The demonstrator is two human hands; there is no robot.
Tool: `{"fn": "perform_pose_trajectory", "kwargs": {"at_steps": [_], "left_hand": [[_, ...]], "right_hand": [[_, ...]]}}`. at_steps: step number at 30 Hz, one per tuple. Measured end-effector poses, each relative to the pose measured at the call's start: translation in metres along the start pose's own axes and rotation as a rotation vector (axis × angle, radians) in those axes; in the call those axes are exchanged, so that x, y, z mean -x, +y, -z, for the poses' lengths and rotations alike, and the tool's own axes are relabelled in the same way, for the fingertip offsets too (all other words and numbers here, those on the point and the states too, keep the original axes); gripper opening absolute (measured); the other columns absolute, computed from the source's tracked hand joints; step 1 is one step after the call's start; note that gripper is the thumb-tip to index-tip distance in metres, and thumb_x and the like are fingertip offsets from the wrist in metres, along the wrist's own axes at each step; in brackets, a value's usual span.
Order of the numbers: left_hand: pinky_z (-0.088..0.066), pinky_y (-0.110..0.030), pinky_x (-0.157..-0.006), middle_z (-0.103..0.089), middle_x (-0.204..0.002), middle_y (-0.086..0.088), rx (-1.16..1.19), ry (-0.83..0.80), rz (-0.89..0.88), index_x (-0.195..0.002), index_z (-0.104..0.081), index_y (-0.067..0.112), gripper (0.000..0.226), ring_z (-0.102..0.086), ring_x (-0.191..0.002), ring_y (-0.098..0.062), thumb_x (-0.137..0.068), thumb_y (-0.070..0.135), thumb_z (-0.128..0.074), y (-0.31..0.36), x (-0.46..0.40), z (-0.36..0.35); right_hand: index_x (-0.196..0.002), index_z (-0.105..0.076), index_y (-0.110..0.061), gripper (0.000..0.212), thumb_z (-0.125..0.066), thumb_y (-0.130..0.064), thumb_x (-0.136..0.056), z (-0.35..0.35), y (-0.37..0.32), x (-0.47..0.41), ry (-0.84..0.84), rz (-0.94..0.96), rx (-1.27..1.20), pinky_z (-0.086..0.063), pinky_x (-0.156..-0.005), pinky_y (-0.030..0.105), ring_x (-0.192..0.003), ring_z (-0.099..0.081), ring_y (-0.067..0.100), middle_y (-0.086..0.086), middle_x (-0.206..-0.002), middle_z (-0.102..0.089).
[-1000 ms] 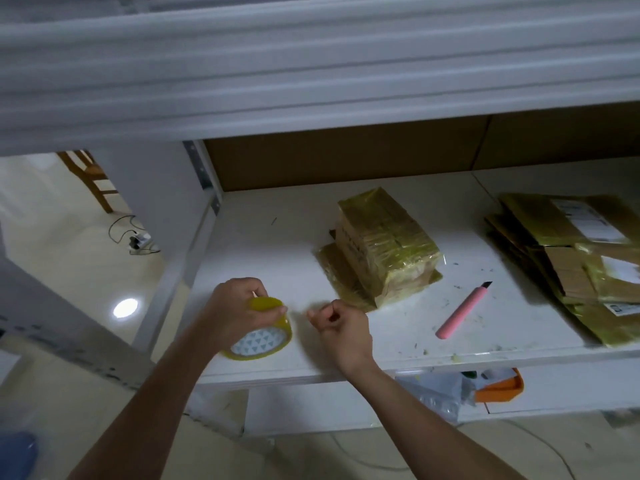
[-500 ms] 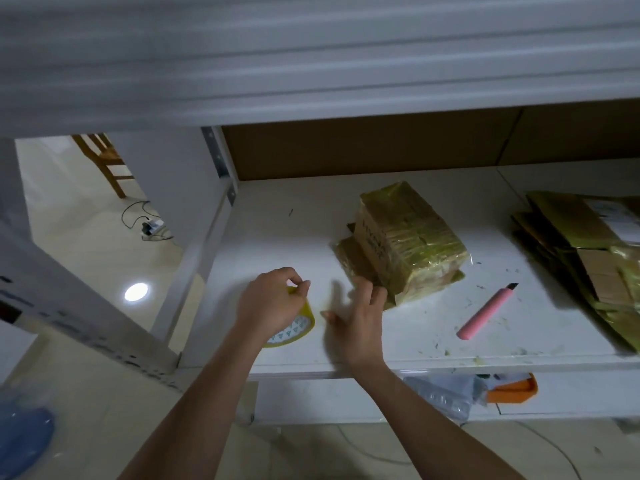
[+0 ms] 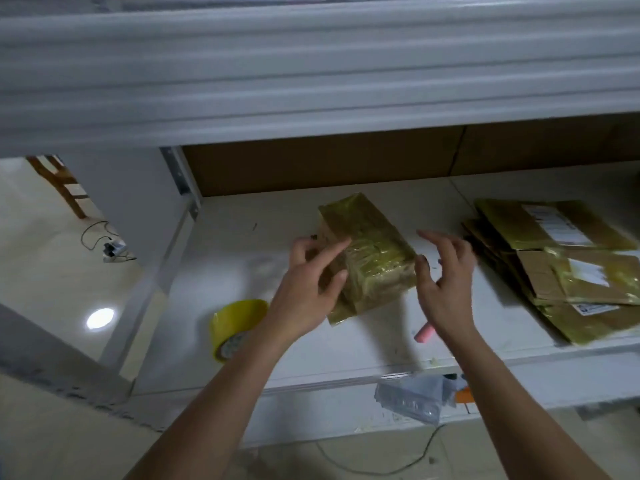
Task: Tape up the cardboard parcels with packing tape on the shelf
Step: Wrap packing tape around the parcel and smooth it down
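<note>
A yellow roll of packing tape (image 3: 239,327) lies at seven o'clock on the white shelf (image 3: 346,348). Beyond it, left hand (image 3: 308,289) and right hand (image 3: 445,282), fingers spread, flank the tape-wrapped brown cardboard parcel (image 3: 370,258) at centre, apparently about to lift and turn it.

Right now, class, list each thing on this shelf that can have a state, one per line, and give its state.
Tape roll: lying free on the shelf, no hand on it.
Taped parcel: wrapped in yellowish tape, resting on the shelf.
Left hand: fingers spread at the parcel's left side.
Right hand: open, just right of the parcel, apart from it.
Pink cutter: lying on the shelf, mostly hidden; blade unseen.
Parcel stack: taped, labelled, piled at right.
</note>
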State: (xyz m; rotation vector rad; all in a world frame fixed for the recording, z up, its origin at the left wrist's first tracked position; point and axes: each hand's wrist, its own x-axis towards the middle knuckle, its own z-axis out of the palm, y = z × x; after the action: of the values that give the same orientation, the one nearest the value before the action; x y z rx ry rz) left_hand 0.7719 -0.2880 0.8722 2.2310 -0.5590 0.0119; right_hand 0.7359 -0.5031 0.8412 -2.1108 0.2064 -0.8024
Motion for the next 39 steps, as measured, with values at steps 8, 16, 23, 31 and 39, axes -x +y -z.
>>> {"fn": "perform_pose_trajectory", "kwargs": {"at_steps": [8, 16, 23, 31, 39], "left_hand": [[-0.016, -0.01, -0.111, -0.008, -0.159, 0.023, 0.194, -0.144, 0.014, -0.121, -0.059, 0.052, 0.031, -0.012, -0.137, 0.018, -0.089, 0.05, -0.058, 0.006, -0.012, -0.044], [-0.021, 0.005, -0.098, -0.023, -0.15, 0.029, 0.256, -0.006, 0.012, -0.111, -0.064, 0.05, 0.033, -0.021, -0.124, 0.031, -0.083, 0.035, -0.072, 0.002, -0.016, -0.057], [-0.039, -0.038, -0.113, -0.027, -0.156, 0.02, 0.309, 0.032, 0.018, -0.109, -0.064, 0.053, 0.037, -0.029, -0.14, 0.004, -0.091, 0.021, -0.068, -0.005, -0.023, -0.067], [-0.028, -0.035, -0.119, -0.019, -0.158, 0.023, 0.371, -0.199, 0.083, -0.119, -0.063, 0.041, 0.044, -0.014, -0.146, 0.002, -0.096, 0.004, -0.058, 0.001, -0.027, -0.046], [-0.032, -0.035, -0.117, -0.025, -0.15, 0.039, 0.514, -0.454, 0.163, -0.121, -0.068, 0.038, 0.057, -0.02, -0.143, 0.007, -0.093, -0.009, -0.054, -0.014, -0.036, -0.012]], "right_hand": [[-0.124, -0.066, -0.02, 0.033, -0.066, -0.025, -0.091, 0.016, 0.017, -0.003, -0.377, -0.103, -0.231, -0.052, -0.087, 0.02, -0.103, -0.063, 0.004, -0.01, -0.116, -0.067], [-0.115, -0.069, -0.011, 0.054, -0.084, -0.033, -0.069, 0.003, 0.024, -0.011, -0.272, 0.075, -0.034, -0.051, -0.081, 0.014, -0.085, -0.058, -0.003, -0.001, -0.109, -0.07], [-0.113, -0.07, -0.007, 0.034, -0.074, -0.025, -0.084, 0.001, 0.035, -0.016, -0.268, 0.159, -0.024, -0.06, -0.075, 0.037, -0.088, -0.067, 0.013, 0.003, -0.103, -0.073], [-0.117, -0.07, -0.02, 0.029, -0.065, -0.022, -0.089, 0.008, 0.035, -0.021, -0.395, 0.038, -0.11, -0.057, -0.075, 0.038, -0.076, -0.069, 0.023, 0.006, -0.087, -0.074], [-0.134, -0.056, -0.015, 0.051, -0.048, 0.015, -0.093, 0.043, 0.042, -0.049, -0.843, -0.206, -0.393, -0.039, -0.105, 0.02, -0.118, -0.055, 0.0, 0.007, -0.125, -0.065]]}}
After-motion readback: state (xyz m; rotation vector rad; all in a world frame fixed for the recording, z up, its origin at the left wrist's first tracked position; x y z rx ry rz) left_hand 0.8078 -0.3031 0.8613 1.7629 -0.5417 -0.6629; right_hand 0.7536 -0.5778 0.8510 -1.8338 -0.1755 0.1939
